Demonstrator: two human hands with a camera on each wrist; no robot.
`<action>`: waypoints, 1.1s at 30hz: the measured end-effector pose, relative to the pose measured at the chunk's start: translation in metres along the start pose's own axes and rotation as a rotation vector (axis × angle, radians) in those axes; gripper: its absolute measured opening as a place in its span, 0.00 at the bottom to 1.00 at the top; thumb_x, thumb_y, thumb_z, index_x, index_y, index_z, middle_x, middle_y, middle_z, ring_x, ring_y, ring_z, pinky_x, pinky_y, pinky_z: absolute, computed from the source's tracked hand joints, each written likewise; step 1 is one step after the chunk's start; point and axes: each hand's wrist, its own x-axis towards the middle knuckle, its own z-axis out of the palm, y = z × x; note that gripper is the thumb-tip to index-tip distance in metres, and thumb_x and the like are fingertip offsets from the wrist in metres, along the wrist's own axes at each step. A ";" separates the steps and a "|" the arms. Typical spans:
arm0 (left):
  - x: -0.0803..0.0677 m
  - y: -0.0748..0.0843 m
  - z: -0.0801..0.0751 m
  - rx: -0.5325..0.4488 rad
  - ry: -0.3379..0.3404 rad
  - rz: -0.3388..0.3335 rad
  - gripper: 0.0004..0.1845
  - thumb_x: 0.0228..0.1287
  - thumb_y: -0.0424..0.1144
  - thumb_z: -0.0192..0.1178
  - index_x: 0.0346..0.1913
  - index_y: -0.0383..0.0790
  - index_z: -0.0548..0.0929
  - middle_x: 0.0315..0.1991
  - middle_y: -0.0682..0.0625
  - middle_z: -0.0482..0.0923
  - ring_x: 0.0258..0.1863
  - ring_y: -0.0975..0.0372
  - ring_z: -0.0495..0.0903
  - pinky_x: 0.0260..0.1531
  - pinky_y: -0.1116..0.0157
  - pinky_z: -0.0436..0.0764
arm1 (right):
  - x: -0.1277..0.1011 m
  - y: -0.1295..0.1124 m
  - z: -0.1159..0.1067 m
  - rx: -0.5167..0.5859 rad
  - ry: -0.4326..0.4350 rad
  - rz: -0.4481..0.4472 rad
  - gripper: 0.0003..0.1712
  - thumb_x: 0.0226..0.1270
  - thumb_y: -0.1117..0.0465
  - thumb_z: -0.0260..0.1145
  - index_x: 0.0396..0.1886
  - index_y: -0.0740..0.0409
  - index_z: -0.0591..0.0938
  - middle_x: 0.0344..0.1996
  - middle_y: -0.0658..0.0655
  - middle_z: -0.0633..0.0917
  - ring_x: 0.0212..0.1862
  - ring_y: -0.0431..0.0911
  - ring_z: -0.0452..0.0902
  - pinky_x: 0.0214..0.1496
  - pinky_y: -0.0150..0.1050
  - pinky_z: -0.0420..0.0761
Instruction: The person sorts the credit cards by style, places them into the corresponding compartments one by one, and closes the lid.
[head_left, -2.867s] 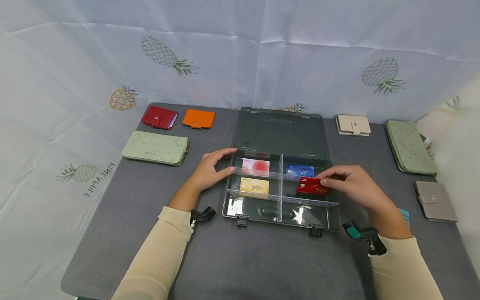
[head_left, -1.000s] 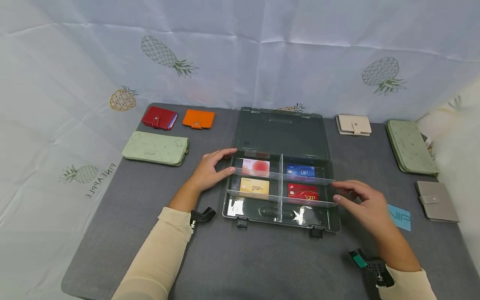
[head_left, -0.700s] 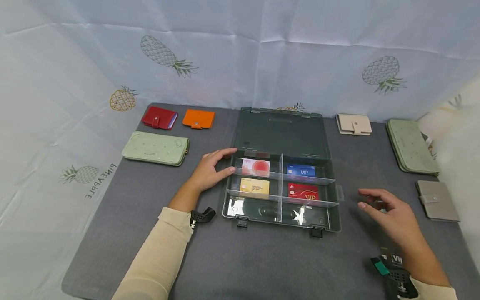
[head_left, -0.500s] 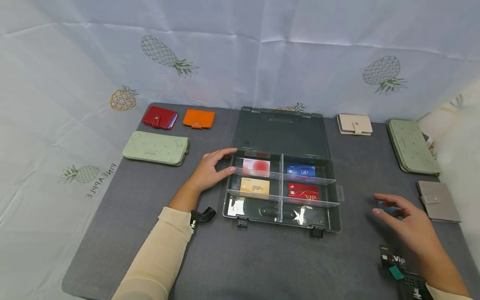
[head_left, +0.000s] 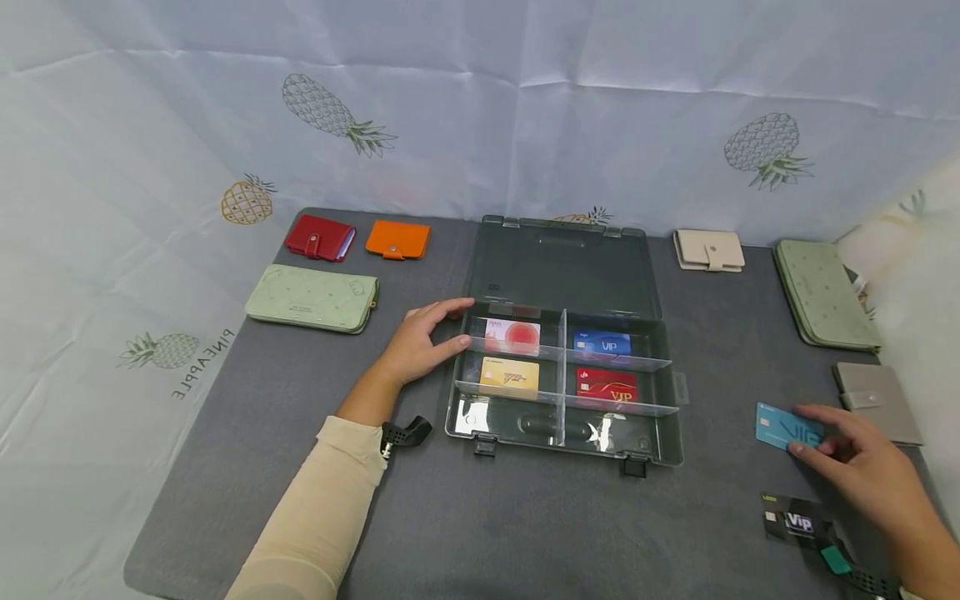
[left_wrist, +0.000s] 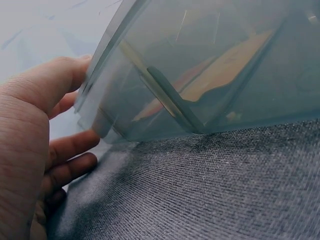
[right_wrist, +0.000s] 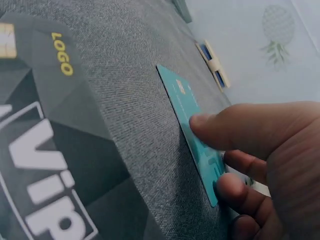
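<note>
My right hand (head_left: 862, 458) is at the right of the table, its thumb and fingers pinching the right end of a light-blue VIP card (head_left: 783, 427). In the right wrist view the thumb lies on the card's face and fingertips meet its edge, with a shadow beneath. A black Vip card (head_left: 787, 517) lies just nearer, partly under the wrist strap. My left hand (head_left: 420, 340) rests against the left side of a clear grey divided box (head_left: 525, 427), fingers and thumb extended along its edge. Inside lie pink (head_left: 498, 329), gold (head_left: 509, 375), blue (head_left: 602, 340) and red (head_left: 606, 383) cards, in separate compartments.
The box's lid (head_left: 566, 267) is laid back. At the left are red (head_left: 318, 236) and orange (head_left: 397, 237) card holders and a green wallet (head_left: 311, 297). A cream holder (head_left: 708, 250), green wallet (head_left: 825, 292) and taupe holder (head_left: 881, 400) line the right. A pineapple-print cloth (head_left: 450, 125) hangs behind.
My right hand has let go of the red card, which now lies in the box's middle right compartment, and moved right to the light-blue card. The black card has come into view. My left hand stays put.
</note>
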 end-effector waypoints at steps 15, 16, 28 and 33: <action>-0.001 -0.001 -0.001 -0.002 0.008 0.001 0.38 0.72 0.66 0.62 0.77 0.50 0.76 0.69 0.48 0.79 0.66 0.54 0.77 0.72 0.45 0.60 | 0.000 0.003 0.002 -0.010 -0.032 0.010 0.29 0.62 0.68 0.80 0.62 0.70 0.81 0.34 0.57 0.70 0.29 0.39 0.60 0.27 0.37 0.60; -0.001 -0.001 -0.001 -0.001 0.008 0.002 0.39 0.72 0.67 0.62 0.77 0.50 0.76 0.69 0.48 0.79 0.66 0.54 0.77 0.72 0.45 0.60 | 0.000 0.003 0.002 -0.006 -0.040 0.018 0.29 0.62 0.67 0.81 0.61 0.70 0.81 0.33 0.57 0.70 0.29 0.39 0.60 0.27 0.37 0.60; -0.002 0.001 -0.001 0.002 -0.002 -0.013 0.34 0.72 0.55 0.67 0.77 0.49 0.76 0.69 0.47 0.79 0.66 0.54 0.77 0.73 0.46 0.60 | 0.005 0.000 0.000 0.037 -0.039 0.049 0.27 0.60 0.66 0.81 0.55 0.67 0.79 0.32 0.53 0.77 0.25 0.39 0.65 0.24 0.38 0.64; -0.002 0.002 -0.001 0.000 -0.002 -0.011 0.34 0.72 0.56 0.67 0.77 0.50 0.76 0.70 0.48 0.79 0.66 0.55 0.77 0.72 0.46 0.61 | 0.005 -0.007 -0.001 0.020 -0.028 0.111 0.16 0.73 0.67 0.72 0.54 0.70 0.80 0.37 0.59 0.79 0.27 0.42 0.64 0.26 0.38 0.63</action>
